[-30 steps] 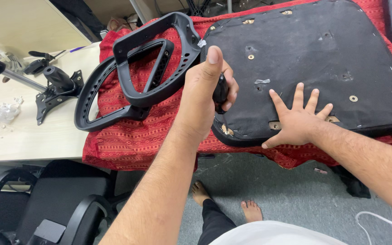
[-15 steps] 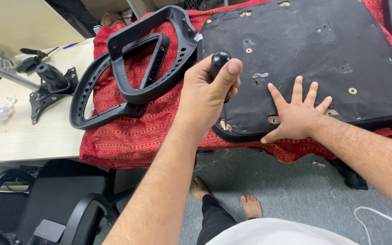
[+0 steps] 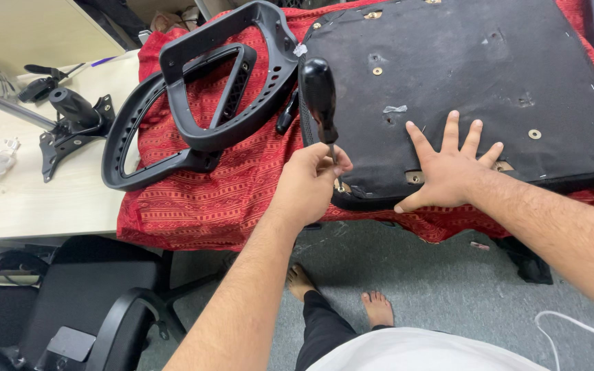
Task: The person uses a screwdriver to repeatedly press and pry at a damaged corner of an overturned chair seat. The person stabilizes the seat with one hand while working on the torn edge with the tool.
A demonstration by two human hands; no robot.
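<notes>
Red cloth (image 3: pixel 228 185) underneath; left hand (image 3: pixel 309 180) pinches screwdriver (image 3: pixel 320 93) below handle.

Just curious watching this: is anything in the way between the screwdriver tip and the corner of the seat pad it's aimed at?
Nothing visible blocks it. The left hand pinches the screwdriver by its shaft, tip down at the seat pad corner. The right hand lies flat beside it, and the armrests lie off to the left.

You have a black-handled screwdriver (image 3: pixel 320 93) over a black seat pad (image 3: pixel 462 82) dotted with brass-coloured fittings; beneath lies a red cloth (image 3: pixel 221 199) with darker woven bands, two black armrest frames (image 3: pixel 201 110), a cream table (image 3: pixel 29 199), grey carpet (image 3: pixel 448 288)
</notes>
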